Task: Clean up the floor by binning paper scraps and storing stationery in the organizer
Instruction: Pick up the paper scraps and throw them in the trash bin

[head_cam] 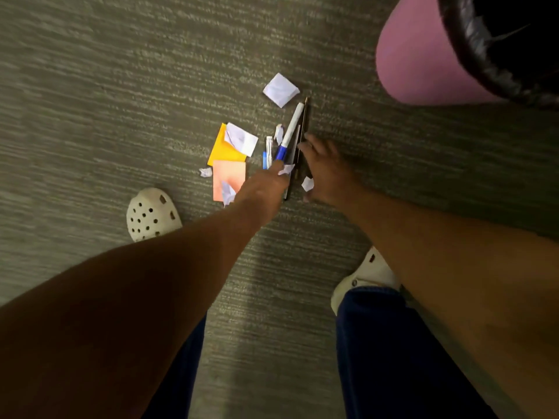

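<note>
Head view shows you the pens (290,137) lying bunched on the carpet (121,86), with paper scraps (280,89) and orange notes (228,146) just left of them. Open carpet runs left and toward you; the pink bin (423,55) stands well apart at upper right. Your left hand (266,186) reaches down onto the pens' near ends, a white scrap at its fingertips; whether it grips anything, you cannot tell. Your right hand (323,170) lies spread beside the pens, fingers touching them, a scrap beneath its palm.

Ribbed matt carpet (121,86); crumpled paper scraps (280,89); glossy black bin liner (484,65); perforated plastic clog (151,214).
</note>
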A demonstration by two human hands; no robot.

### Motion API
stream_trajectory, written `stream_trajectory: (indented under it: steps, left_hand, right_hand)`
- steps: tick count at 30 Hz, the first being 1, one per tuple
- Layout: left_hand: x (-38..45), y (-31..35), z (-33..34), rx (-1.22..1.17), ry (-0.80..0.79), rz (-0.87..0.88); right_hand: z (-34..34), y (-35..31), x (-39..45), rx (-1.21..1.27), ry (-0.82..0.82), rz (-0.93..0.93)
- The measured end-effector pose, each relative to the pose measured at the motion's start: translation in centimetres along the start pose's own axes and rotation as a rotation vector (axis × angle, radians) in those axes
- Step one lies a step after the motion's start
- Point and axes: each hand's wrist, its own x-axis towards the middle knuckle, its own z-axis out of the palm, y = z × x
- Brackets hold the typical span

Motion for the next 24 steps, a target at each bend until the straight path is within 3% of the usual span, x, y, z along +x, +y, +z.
stream_trajectory:
  steps: [3, 5, 10, 14, 17, 19, 21, 24]
  left_hand:
    - [1.3, -0.1, 0.3, 0.052, -0.041, 0.034]
    - [2.4, -0.5, 0.5, 0.093, -0.075, 0.048]
    - [4.5, -0.8, 1.1, 0.239, -0.072, 0.139]
    - [4.5, -1.1, 1.1, 0.132, 0.039, 0.148]
    - [3.7, -1.8, 0.6, -0.143, 0.191, 0.039]
    - [3.0, -2.1, -0.1, -0.493, 0.326, -0.144]
    - [2.5, -2.7, -0.9, -0.770, 0.479, -0.324]
    - [2.5, -5.1, -2.1, -1.091, 0.612, -0.575]
  right_hand:
    - [0.4, 0.1, 0.5, -0.182, -0.047, -0.071]
    - [1.1, -0.1, 0.4, -0.209, 0.013, -0.095]
    - [3.8, -0.4, -1.1, -0.136, 0.042, -0.145]
    - [3.8, -0.5, -1.7, 0.074, 0.126, -0.069]
    - [1.0, -1.2, -0.3, 0.365, 0.308, 0.125]
    - [-1.9, -1.8, 1.7, 0.560, 0.405, 0.203]
    - [-5.1, -2.6, 4.2, 0.735, 0.402, 0.221]
    - [-8.6, -3.7, 7.6, 0.661, 0.366, 0.151]
